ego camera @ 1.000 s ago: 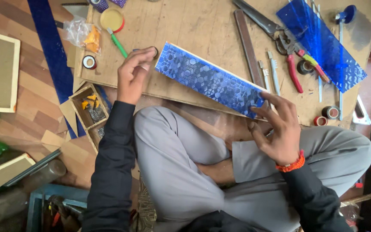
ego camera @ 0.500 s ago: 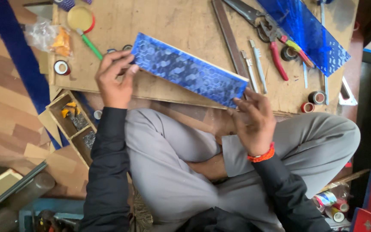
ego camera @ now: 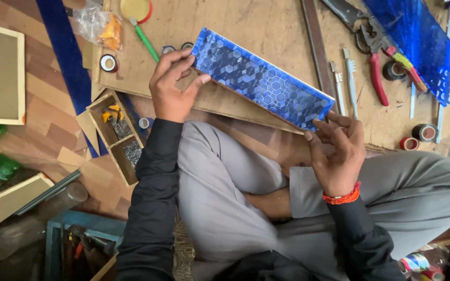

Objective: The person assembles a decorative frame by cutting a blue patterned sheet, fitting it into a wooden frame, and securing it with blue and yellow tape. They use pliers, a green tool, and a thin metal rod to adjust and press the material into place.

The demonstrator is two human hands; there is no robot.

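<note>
- The left hand (ego camera: 172,88) pinches the upper-left end of a long blue patterned panel (ego camera: 261,80).
- The right hand (ego camera: 337,151) grips its lower-right corner with curled fingers.
- The panel lies slantwise over the wooden board (ego camera: 235,21) (red-handled pliers (ego camera: 376,73) nearby).

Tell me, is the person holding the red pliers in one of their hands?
No, the red-handled pliers lie untouched on the wooden board, while the left hand and right hand hold the blue patterned strip.
</note>
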